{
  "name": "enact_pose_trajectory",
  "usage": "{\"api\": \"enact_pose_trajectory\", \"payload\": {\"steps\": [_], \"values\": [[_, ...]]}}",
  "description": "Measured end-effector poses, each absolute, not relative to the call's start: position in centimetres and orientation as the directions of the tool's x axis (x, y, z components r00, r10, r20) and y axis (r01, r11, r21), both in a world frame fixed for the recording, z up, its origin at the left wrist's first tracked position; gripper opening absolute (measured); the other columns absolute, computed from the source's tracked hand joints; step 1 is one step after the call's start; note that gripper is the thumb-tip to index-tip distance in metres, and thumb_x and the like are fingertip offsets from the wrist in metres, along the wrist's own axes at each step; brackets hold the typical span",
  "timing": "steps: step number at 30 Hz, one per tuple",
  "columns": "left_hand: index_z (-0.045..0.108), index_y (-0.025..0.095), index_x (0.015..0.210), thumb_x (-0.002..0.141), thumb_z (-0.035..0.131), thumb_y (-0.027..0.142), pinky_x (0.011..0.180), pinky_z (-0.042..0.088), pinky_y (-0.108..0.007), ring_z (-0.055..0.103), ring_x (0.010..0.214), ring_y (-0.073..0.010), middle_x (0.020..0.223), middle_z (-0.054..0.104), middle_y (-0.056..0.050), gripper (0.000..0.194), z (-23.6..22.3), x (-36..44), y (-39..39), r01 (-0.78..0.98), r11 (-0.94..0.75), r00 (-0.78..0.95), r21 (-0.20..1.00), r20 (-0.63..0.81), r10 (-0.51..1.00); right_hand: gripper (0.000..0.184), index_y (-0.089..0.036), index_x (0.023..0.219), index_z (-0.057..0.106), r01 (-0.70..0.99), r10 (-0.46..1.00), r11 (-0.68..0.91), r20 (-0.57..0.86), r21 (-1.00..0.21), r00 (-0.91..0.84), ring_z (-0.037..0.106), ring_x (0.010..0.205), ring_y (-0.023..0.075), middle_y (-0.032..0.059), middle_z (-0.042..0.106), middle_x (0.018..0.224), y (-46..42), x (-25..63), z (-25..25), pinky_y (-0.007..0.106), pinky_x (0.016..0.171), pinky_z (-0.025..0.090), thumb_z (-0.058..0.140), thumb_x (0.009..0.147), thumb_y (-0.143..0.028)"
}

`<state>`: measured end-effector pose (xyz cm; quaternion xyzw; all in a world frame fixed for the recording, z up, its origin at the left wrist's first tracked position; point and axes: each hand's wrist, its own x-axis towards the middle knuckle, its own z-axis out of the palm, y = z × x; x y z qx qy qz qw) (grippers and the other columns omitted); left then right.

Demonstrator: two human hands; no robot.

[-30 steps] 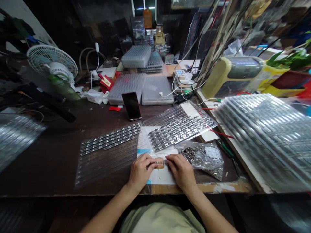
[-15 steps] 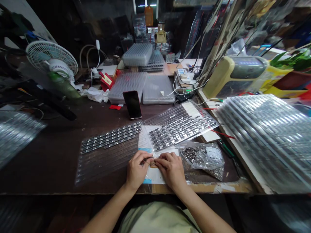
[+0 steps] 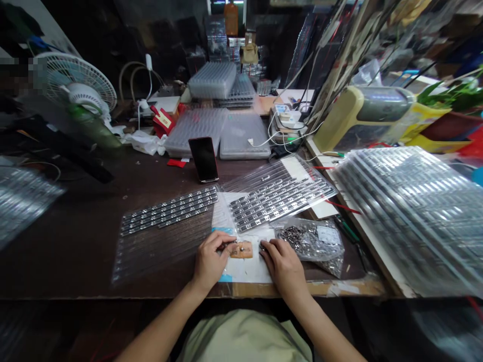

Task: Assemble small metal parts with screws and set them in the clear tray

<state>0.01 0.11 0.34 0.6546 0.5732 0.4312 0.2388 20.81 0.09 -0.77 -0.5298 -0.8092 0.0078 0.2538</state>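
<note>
Where block point(image 3: 246, 252) lies, paper point(image 3: 245, 273), table point(image 3: 75, 236), fan point(image 3: 85, 94)

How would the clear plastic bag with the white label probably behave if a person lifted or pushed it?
The bag would probably sag and change shape, since its film looks thin and wrinkled. It may feel heavy for its size, because many metallic-looking parts are heaped inside. It seems unlikely to roll, as it lies slumped.
</note>
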Motion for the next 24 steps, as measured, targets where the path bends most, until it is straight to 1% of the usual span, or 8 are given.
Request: {"api": "enact_pose_trajectory", "payload": {"steps": [3, 6, 10, 13, 16, 18, 24], "values": [[0.070, 0.019, 0.085, 0.082, 0.062, 0.022, 0.064, 0.049, -0.024, 0.063, 0.077, -0.0149, 0.085, 0.066, -0.004, 0.008, 0.9, -0.1, 0.5, 0.535, -0.196, -0.044, 0.822, 0.258, 0.965, 0.020, -0.019, 0.093, 0.063, 0.829, 0.859, 0.447, 0.421, -0.336, -0.293, 0.053, 0.079, 0.0178, 0.0067, 0.060, 0.087, 0.1, 20.1, -0.9, 0.030, 0.072, 0.042, 0.044, 0.094, -0.025], [0.070, 0.019, 0.085, 0.082, 0.062, 0.020, 0.065, 0.049, -0.024, 0.063, 0.078, -0.0149, 0.085, 0.066, -0.004, 0.008, 1.5, 0.0, 1.0, 0.535, -0.186, -0.046, 0.824, 0.248, 0.968, 0.017, -0.019, 0.088, 0.061, 0.827, 0.862, 0.444, 0.417, -0.345, -0.289, 0.052, 0.079, 0.0177, 0.0062, 0.059, 0.085, 0.3, 19.6, -0.8, 0.029, 0.071, 0.041, 0.045, 0.093, -0.024], [0.070, 0.021, 0.086, 0.081, 0.063, 0.019, 0.070, 0.049, -0.025, 0.062, 0.080, -0.0150, 0.085, 0.066, -0.003, 0.008, 1.8, 1.0, 1.2, 0.557, -0.245, 0.050, 0.794, 0.263, 0.964, 0.015, -0.019, 0.086, 0.059, 0.825, 0.859, 0.443, 0.429, -0.351, -0.279, 0.050, 0.079, 0.0180, 0.0062, 0.059, 0.085, 0.6, 19.5, -0.7, 0.030, 0.072, 0.040, 0.046, 0.092, -0.023], [0.071, 0.022, 0.087, 0.080, 0.066, 0.021, 0.075, 0.048, -0.027, 0.061, 0.082, -0.0157, 0.084, 0.066, -0.002, 0.009, 1.5, 2.1, 0.8, 0.587, -0.293, 0.134, 0.755, 0.267, 0.954, 0.013, -0.019, 0.086, 0.056, 0.803, 0.851, 0.449, 0.462, -0.393, -0.251, 0.051, 0.079, 0.0179, 0.0060, 0.059, 0.085, 0.6, 19.6, -1.0, 0.030, 0.072, 0.041, 0.045, 0.092, -0.021], [0.071, 0.024, 0.088, 0.079, 0.067, 0.022, 0.075, 0.048, -0.028, 0.060, 0.081, -0.0159, 0.083, 0.067, -0.002, 0.010, 1.0, 2.7, 0.5, 0.620, -0.326, 0.177, 0.714, 0.277, 0.944, 0.011, -0.019, 0.088, 0.054, 0.772, 0.845, 0.450, 0.492, -0.448, -0.208, 0.051, 0.076, 0.0171, 0.0047, 0.059, 0.080, 0.7, 19.8, -1.2, 0.029, 0.070, 0.042, 0.043, 0.093, -0.018], [0.071, 0.024, 0.088, 0.079, 0.067, 0.022, 0.074, 0.047, -0.028, 0.060, 0.080, -0.0156, 0.082, 0.067, -0.002, 0.010, 0.8, 2.7, 0.4, 0.631, -0.343, 0.191, 0.696, 0.289, 0.938, 0.012, -0.019, 0.091, 0.054, 0.754, 0.847, 0.453, 0.494, -0.476, -0.196, 0.052, 0.076, 0.0168, 0.0046, 0.059, 0.080, 0.7, 19.8, -1.3, 0.029, 0.070, 0.043, 0.043, 0.093, -0.018], [0.071, 0.023, 0.086, 0.079, 0.067, 0.020, 0.074, 0.048, -0.029, 0.060, 0.079, -0.0158, 0.082, 0.068, -0.001, 0.009, 0.4, 2.5, 0.6, 0.628, -0.344, 0.210, 0.699, 0.273, 0.939, 0.015, -0.020, 0.095, 0.060, 0.709, 0.859, 0.455, 0.476, -0.538, -0.190, 0.055, 0.083, 0.0175, 0.0063, 0.059, 0.088, 0.7, 19.9, -0.9, 0.030, 0.073, 0.047, 0.045, 0.091, -0.018]]}}
